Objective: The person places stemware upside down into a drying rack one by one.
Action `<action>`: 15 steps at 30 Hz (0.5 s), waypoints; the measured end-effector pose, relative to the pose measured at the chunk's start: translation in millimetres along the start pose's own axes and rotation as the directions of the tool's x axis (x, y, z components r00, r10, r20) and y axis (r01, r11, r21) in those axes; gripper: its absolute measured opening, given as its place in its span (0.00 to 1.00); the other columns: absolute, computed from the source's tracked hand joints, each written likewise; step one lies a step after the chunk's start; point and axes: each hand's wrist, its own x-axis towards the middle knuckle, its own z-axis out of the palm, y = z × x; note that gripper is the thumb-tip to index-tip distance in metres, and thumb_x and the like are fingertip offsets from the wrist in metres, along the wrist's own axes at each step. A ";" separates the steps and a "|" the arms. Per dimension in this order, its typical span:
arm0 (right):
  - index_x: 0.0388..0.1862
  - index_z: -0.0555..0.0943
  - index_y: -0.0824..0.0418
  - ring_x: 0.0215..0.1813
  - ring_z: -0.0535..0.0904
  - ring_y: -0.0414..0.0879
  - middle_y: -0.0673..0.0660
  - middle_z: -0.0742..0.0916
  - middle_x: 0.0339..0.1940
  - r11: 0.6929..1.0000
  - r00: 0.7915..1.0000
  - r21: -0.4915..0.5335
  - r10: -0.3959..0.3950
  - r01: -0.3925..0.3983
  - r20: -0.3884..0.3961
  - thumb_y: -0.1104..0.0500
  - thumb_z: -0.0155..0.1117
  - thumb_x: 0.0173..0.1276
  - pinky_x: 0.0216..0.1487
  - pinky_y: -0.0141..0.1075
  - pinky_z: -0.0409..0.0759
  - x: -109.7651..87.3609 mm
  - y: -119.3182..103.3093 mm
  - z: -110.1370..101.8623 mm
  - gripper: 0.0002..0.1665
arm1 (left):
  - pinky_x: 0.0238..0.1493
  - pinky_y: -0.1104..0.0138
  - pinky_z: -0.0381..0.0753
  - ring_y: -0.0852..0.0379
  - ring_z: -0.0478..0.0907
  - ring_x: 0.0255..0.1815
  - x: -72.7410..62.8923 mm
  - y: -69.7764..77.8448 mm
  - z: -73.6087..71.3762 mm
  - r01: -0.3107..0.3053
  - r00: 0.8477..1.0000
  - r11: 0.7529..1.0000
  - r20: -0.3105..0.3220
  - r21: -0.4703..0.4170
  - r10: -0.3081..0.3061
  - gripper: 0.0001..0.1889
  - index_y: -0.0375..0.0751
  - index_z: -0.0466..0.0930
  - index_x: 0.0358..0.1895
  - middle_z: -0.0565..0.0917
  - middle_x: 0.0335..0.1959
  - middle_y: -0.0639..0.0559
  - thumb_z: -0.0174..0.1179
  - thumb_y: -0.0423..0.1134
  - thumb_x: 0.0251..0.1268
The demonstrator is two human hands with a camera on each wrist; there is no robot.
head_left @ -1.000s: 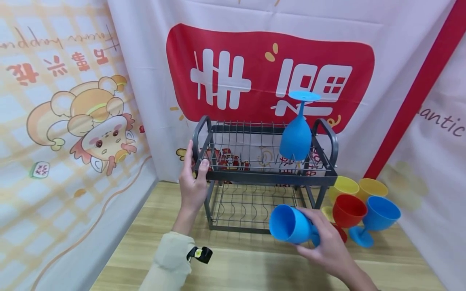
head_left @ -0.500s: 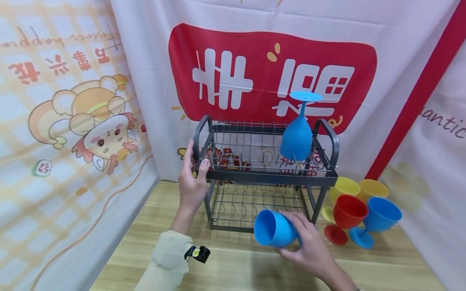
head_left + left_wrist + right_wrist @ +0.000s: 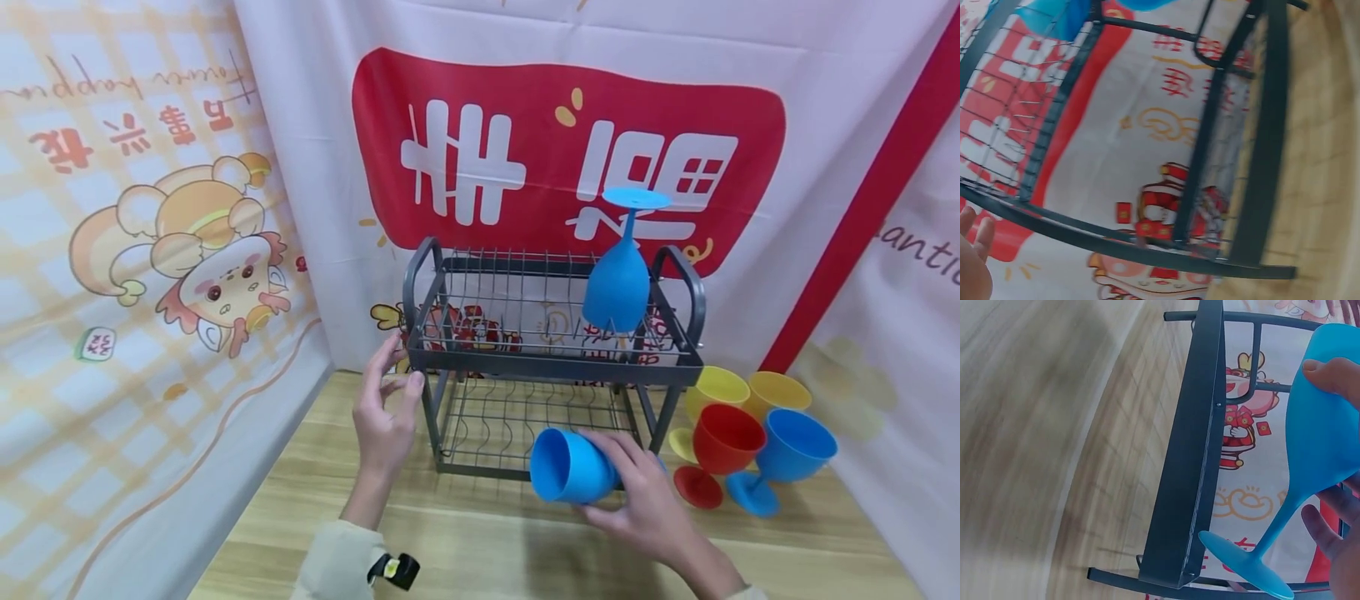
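My right hand (image 3: 637,500) grips a blue plastic goblet (image 3: 576,467) around its bowl, the mouth tilted toward the left. In the right wrist view the whole goblet (image 3: 1319,437) shows, stem and round foot included, with thumb and fingers on the bowl. A black two-tier dish rack (image 3: 555,367) stands before me. Just off its left upper corner is my left hand (image 3: 386,425), fingers spread and loosely bent, holding nothing. On the rack's top tier, at the right, another blue goblet (image 3: 618,283) rests upside down, foot in the air.
Right of the rack a red goblet (image 3: 726,437), a blue goblet (image 3: 795,446) and two yellow goblets (image 3: 716,387) stand upright, close together on the wooden table (image 3: 465,533). Printed cloth (image 3: 300,208) hangs behind and on both sides.
My left hand has let go of the rack's left upper corner and drawn down a little. My right hand has carried its goblet slightly leftward, in front of the lower tier.
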 end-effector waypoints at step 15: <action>0.76 0.74 0.43 0.63 0.83 0.58 0.54 0.83 0.66 0.989 0.998 -0.138 -0.036 0.043 0.056 0.46 0.92 0.45 0.57 0.63 0.87 14.2 -8.6 -2.8 0.58 | 0.48 0.62 0.89 0.56 0.82 0.57 -73.9 -13.0 43.0 -0.035 0.930 0.999 0.364 -0.037 0.046 0.27 0.50 0.73 0.72 0.81 0.66 0.52 0.67 0.40 0.71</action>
